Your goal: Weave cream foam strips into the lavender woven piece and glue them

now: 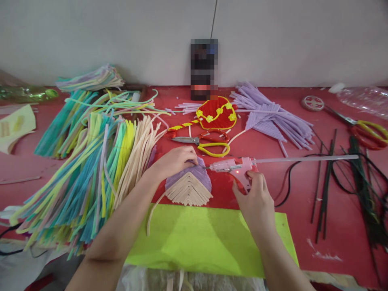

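My right hand [254,194] is closed around the handle of a pink glue gun [232,165], whose nozzle points left at a fan-shaped piece [189,184] made of purple and cream pipe cleaners. A long clear glue stick [303,159] juts from the gun's back. My left hand [176,161] presses its bent fingers on the top of the fan-shaped piece, just left of the nozzle. The piece lies on the red table [266,186] above a lime-green sheet [209,238].
A big heap of coloured pipe cleaners [87,161] fills the left. Scissors [201,143] and a red ornament with yellow flowers [216,113] lie behind the piece. Purple pipe cleaners [273,117], dark wires [360,182] and more scissors [368,131] sit on the right.
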`<state>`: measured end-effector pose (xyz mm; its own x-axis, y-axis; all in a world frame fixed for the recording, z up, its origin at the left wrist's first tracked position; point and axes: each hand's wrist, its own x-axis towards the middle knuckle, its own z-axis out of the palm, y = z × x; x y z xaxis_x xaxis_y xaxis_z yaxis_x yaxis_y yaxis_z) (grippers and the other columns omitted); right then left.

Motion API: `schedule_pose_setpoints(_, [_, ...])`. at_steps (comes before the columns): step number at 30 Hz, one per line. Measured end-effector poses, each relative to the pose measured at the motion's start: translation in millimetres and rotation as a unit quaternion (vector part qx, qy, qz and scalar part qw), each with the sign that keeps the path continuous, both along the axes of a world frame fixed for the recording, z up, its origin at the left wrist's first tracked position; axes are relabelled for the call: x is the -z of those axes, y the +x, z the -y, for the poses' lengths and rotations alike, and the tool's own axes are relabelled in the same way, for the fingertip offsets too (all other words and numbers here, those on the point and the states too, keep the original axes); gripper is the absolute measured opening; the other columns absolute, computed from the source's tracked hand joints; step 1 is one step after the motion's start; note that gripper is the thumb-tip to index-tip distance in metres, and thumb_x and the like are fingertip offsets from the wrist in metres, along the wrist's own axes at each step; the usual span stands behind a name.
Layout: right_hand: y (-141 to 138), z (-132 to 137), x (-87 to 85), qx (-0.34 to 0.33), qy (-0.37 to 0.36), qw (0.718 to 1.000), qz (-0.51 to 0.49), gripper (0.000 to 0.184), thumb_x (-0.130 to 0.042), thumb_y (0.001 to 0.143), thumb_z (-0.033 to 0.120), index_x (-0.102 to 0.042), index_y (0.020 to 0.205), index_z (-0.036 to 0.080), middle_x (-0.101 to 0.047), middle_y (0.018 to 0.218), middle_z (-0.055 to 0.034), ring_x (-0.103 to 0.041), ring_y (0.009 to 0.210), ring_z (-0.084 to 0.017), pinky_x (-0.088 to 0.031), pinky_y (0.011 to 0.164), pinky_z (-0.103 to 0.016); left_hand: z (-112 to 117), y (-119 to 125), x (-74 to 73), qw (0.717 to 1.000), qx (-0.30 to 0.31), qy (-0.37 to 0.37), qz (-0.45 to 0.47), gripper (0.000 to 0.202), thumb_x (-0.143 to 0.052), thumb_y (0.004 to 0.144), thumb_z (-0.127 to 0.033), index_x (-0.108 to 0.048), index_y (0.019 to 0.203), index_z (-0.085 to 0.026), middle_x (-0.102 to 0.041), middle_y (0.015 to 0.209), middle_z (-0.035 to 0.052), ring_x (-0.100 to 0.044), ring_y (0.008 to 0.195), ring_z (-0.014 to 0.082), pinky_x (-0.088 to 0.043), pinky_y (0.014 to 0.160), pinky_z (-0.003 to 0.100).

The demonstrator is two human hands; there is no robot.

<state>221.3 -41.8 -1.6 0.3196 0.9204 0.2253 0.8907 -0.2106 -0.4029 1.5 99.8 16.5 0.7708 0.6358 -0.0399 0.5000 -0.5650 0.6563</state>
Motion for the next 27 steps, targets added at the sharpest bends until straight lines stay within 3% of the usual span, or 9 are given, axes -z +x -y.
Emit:
schedule_pose_setpoints(11, [-0.9,-0.4,-4.6,0.013,-0.014,1.000,-0.009,0.027,-0.047,0.084,0.042,-0.050,0.101,0.021,-0.063,0.102,-0.0110,-0.063,0.080,-0.023,-0.038,0.049,-0.028,-1.0,0.9,-1.6,1.000,0.004,0.002,-0.009,0.012,-0.057,0.087,-0.013,-0.068,0.090,-0.018,-0.064,0.096,0.0034,-0.061,0.089,0.0147,-0.046,0.082,0.029])
schedule_pose_setpoints(19, [7.0,-2.5,-9.9,0.073,-0.036,0.996,-0.039,0.040,-0.052,0.077,0.053,-0.050,0.101,0.021,-0.063,0.099,-0.0105,-0.060,0.080,-0.024,-0.038,0.054,-0.030,0.9,6.1,-3.4,0.999,-0.028,0.012,-0.043,0.022,-0.058,0.088,-0.020,-0.063,0.109,-0.020,-0.067,0.106,0.0042,-0.062,0.096,0.0175,-0.047,0.085,0.031])
schedule_pose_setpoints(27, [15.9,-5.8,-14.5,0.115,-0.051,0.988,-0.093,0.044,-0.058,0.071,0.053,-0.050,0.102,0.023,-0.063,0.101,-0.0085,-0.056,0.073,-0.021,-0.038,0.058,-0.032,1.1,6.0,-0.3,0.999,-0.013,0.026,-0.044,0.019,-0.059,0.088,-0.020,-0.065,0.106,-0.020,-0.065,0.103,0.0046,-0.060,0.095,0.0175,-0.046,0.085,0.031])
